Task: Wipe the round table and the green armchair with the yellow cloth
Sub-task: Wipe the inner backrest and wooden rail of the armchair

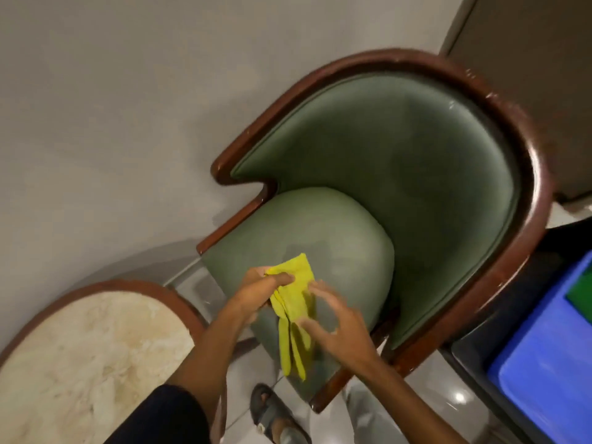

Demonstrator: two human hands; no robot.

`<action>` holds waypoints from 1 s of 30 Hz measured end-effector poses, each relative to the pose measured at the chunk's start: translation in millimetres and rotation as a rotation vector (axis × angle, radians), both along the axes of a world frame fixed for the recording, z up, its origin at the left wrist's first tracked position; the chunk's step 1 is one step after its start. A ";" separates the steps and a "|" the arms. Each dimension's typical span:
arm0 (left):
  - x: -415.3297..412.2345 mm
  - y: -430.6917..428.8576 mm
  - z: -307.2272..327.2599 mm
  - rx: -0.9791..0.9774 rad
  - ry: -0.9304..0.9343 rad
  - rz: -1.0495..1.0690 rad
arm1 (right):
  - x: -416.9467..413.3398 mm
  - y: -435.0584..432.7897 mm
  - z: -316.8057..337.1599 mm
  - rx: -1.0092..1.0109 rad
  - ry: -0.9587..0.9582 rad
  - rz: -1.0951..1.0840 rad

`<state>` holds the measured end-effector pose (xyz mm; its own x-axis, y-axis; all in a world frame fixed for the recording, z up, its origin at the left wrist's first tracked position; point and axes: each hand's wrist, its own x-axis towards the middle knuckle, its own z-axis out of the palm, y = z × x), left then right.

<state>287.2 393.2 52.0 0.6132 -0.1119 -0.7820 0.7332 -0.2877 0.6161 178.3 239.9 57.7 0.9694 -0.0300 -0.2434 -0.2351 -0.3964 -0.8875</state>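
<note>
The green armchair (400,161) with a dark wooden frame fills the middle and right of the view. The yellow cloth (296,293) hangs folded over the front of its seat cushion. My left hand (262,291) pinches the cloth's upper edge. My right hand (336,325) hovers just right of the cloth with fingers spread, blurred; contact with the cloth is unclear. The round table (86,357) with a pale marble top and wooden rim sits at lower left.
A plain wall stands behind the chair and table. A blue bin (551,363) on a dark stand is at the right edge. My sandalled foot (275,415) rests on the glossy tiled floor below the chair.
</note>
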 end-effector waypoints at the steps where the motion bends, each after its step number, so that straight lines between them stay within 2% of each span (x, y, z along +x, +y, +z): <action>1: 10.0 -9.0 20.9 -0.070 -0.012 0.003 | 7.9 -20.7 13.8 -0.010 -0.001 -0.083; 4: 37.0 -42.5 79.0 -0.399 0.007 0.035 | 34.4 -78.3 57.2 0.050 0.106 -0.141; 7: 58.3 -91.0 125.1 -0.689 0.015 0.116 | 56.5 -136.7 96.0 0.379 0.170 -0.130; 9: 61.9 -122.0 143.0 -0.787 -0.004 0.173 | 63.3 -170.3 120.4 0.579 0.126 -0.212; 11: 58.8 -156.8 151.1 -0.828 -0.002 0.193 | 65.2 -202.8 147.6 0.687 0.104 -0.314; 14: 46.1 -212.2 152.8 -0.883 0.052 0.172 | 58.6 -248.3 181.0 0.613 0.054 -0.451; 17: 40.8 -263.0 148.0 -0.946 0.120 0.129 | 46.5 -301.9 205.4 0.286 -0.071 -0.653; 18: 41.1 -276.6 141.8 -0.908 0.112 0.093 | 47.5 -319.2 210.9 0.151 -0.126 -0.715; 20: 39.5 -297.4 122.6 -0.698 0.039 0.025 | 61.9 -344.2 209.8 -0.170 -0.186 -0.790; 23: 24.9 -305.4 78.5 -0.299 -0.019 -0.123 | 86.3 -335.3 172.1 -0.827 -0.050 -0.676; 24: 22.2 -301.8 67.6 -0.180 -0.060 -0.202 | 87.2 -319.5 151.9 -0.891 -0.004 -0.626; 27: 35.5 -276.9 44.1 0.191 -0.342 -0.515 | 82.8 -269.8 89.4 -0.726 0.200 -0.587; 30: 86.9 -232.5 41.4 0.488 -0.781 -0.762 | 95.0 -267.6 66.8 -0.780 0.158 -0.641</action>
